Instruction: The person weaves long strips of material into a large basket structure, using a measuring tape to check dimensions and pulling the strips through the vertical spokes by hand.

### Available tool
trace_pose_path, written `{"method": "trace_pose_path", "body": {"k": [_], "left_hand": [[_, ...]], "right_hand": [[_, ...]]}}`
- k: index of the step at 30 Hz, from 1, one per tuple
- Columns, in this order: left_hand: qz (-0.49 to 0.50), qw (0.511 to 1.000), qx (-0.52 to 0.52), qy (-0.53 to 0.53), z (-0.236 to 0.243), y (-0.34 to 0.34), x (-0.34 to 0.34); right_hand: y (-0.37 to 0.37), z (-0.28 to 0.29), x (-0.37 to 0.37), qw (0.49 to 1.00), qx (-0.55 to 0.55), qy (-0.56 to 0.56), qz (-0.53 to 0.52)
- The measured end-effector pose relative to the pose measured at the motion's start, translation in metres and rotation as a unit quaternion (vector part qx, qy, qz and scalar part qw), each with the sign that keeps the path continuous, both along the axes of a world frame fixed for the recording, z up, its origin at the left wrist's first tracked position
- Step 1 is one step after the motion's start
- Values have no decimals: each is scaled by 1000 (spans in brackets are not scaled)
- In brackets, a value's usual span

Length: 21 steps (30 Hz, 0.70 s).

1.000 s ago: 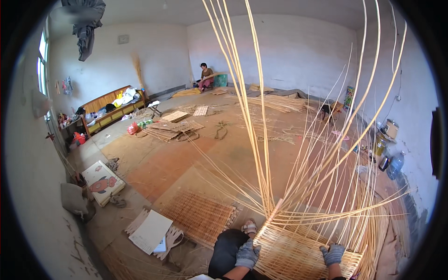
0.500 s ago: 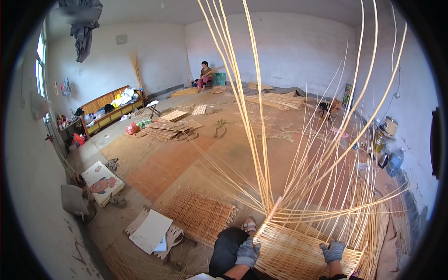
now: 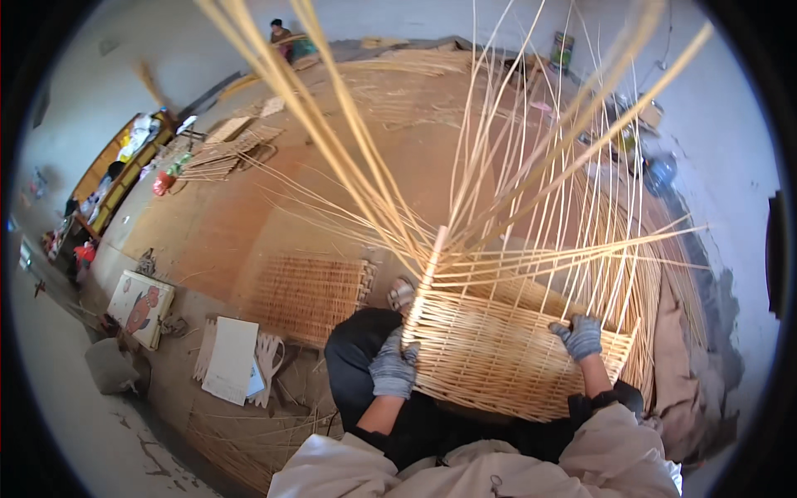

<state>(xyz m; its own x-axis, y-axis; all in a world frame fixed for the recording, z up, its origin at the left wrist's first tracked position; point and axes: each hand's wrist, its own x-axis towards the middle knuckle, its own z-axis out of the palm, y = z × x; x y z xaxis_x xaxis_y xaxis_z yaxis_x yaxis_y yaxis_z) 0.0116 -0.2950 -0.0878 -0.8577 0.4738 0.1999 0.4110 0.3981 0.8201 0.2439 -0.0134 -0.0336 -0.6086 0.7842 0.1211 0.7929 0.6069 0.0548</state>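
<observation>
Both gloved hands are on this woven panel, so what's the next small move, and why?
Probably weave one loose cane across the panel's top edge. The left hand grips the woven panel at its left edge and the right hand at its upper right; many unwoven canes fan upward.

A woven mat [image 3: 311,295] lies left of the wicker panel [image 3: 506,353], a board [image 3: 231,358] farther left.
</observation>
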Motion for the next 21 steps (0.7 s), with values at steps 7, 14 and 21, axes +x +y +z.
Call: {"method": "trace_pose_path", "body": {"k": [7, 14, 21], "left_hand": [[-5, 998, -45, -41, 7, 13, -8], [-41, 971, -101, -211, 15, 46, -61], [-131, 979, 19, 155, 12, 127, -83]], "right_hand": [[18, -16, -19, 995, -66, -23, -65], [44, -35, -42, 994, -72, -64, -55], [29, 36, -154, 940, 80, 135, 302]]}}
